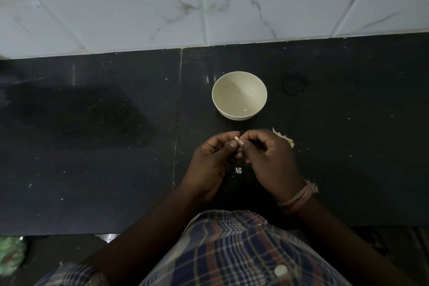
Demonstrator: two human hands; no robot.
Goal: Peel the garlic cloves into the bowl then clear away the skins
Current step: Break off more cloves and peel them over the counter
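Both hands, left hand (210,158) and right hand (270,158), pinched one small pale garlic clove (237,139) near the round smooth bowl (239,95).

garlic clove (236,139): pale, pinched | bowl (239,95): cream, upright | skins (284,139): right of the hands
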